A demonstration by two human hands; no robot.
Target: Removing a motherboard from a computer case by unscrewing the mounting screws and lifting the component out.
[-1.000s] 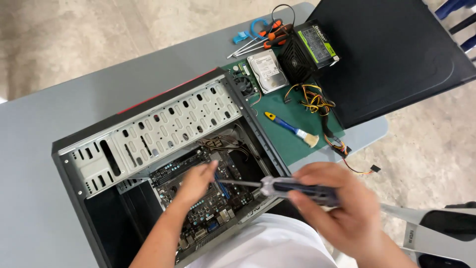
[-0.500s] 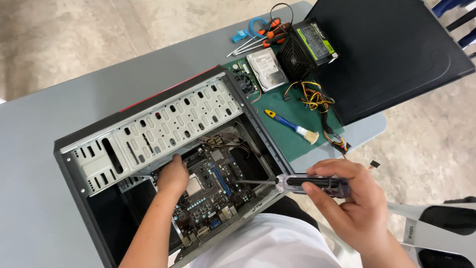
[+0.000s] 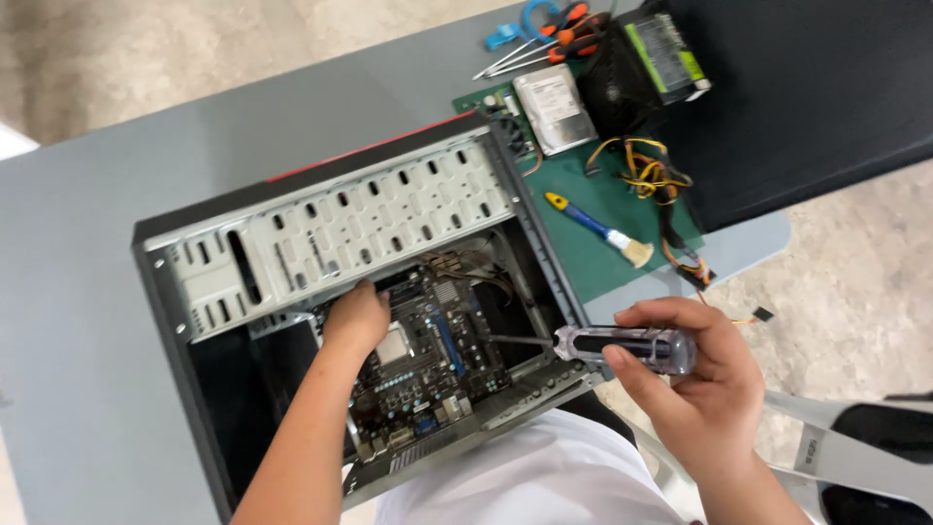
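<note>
The computer case (image 3: 335,228) has a drive cage of bare, perforated sheet metal with a dull grey finish; its outer frame is matt black. The motherboard (image 3: 428,360) inside is a dark circuit board with small metal and plastic parts. The screwdriver (image 3: 622,347) in the right hand (image 3: 695,389) has a glossy, clear plastic handle and a thin steel shaft. The counter (image 3: 78,321) is smooth, matt grey. The green mat (image 3: 593,243) looks matt and rubbery. The brush (image 3: 598,227) has a glossy blue and yellow plastic handle and pale bristles.
</note>
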